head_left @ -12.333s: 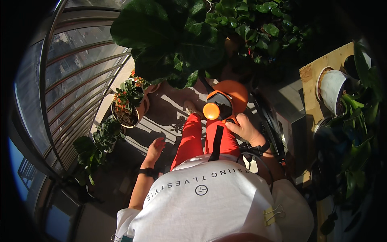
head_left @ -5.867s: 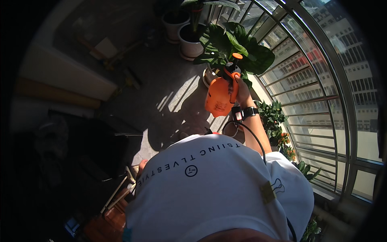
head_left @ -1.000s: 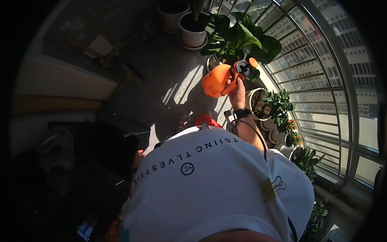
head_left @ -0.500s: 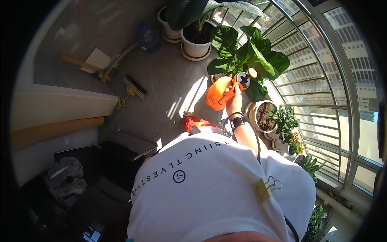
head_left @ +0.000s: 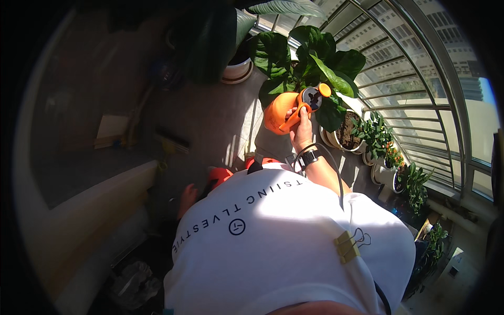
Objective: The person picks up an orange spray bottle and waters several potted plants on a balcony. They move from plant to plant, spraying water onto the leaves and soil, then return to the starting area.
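My right hand is closed round the handle of an orange watering can. Its dark round top opening faces up, and a round orange spout head points toward a large-leaved green plant. The can overlaps that plant's lower leaves in the picture; whether they touch I cannot tell, and no water can be made out. Low beside my red trousers, my left hand hangs in dim light, its fingers too blurred to read.
Along the barred window on the right stand a soil-filled pot and several smaller plants. Another white pot stands far ahead under dark leaves. A floor squeegee lies to the left. A cable runs along my right arm.
The view has shifted, so the pots by the window sit further left. My left hand has come into sight beside my trousers. My right hand still holds the can by the leafy plant.
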`<state>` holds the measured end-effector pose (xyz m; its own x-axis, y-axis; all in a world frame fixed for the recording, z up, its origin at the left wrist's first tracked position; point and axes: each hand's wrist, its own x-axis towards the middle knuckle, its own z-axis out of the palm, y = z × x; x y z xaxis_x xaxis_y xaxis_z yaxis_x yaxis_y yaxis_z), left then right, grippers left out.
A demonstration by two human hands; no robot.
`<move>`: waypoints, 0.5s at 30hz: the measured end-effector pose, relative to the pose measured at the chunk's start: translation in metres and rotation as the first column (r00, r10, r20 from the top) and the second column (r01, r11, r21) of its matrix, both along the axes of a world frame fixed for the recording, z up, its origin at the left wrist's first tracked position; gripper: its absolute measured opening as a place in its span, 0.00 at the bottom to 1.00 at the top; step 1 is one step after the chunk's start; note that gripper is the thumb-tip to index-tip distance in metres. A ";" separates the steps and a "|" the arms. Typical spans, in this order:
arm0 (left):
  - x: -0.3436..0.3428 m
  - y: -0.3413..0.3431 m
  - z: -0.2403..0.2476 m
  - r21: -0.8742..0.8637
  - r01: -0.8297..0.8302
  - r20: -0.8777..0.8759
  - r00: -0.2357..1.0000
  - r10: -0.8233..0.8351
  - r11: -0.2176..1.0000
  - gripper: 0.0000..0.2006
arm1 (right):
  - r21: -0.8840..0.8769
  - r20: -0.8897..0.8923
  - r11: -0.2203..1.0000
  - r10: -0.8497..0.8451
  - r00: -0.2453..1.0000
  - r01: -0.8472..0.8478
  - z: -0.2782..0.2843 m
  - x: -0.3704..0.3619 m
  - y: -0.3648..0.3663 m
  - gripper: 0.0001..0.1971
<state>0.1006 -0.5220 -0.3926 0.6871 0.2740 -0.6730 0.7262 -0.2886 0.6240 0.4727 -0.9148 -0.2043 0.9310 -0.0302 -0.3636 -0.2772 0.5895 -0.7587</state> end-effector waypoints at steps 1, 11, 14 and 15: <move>0.010 0.011 -0.007 0.039 0.038 0.042 0.998 -0.040 0.998 0.21 | -0.015 0.001 1.000 -0.012 1.000 0.012 0.001 0.000 0.000 0.18; 0.076 0.192 -0.036 0.014 0.280 -0.154 0.949 -0.275 0.960 0.21 | -0.322 -0.080 0.946 0.011 0.997 -0.036 0.079 -0.058 0.000 0.22; 0.101 0.242 0.010 0.020 0.300 -0.253 0.924 -0.286 0.954 0.21 | -0.358 -0.116 0.933 -0.079 0.990 0.033 0.131 -0.071 -0.013 0.23; 0.109 0.256 0.019 0.022 0.272 -0.274 0.927 -0.256 0.962 0.21 | -0.371 -0.128 0.929 -0.063 0.990 0.011 0.151 -0.075 -0.022 0.24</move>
<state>0.2093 -0.2659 -0.3732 0.5376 0.1522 -0.8293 0.7559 -0.5229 0.3941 0.3979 -0.9367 -0.0532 0.8695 -0.2196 -0.4424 -0.3757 0.2874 -0.8811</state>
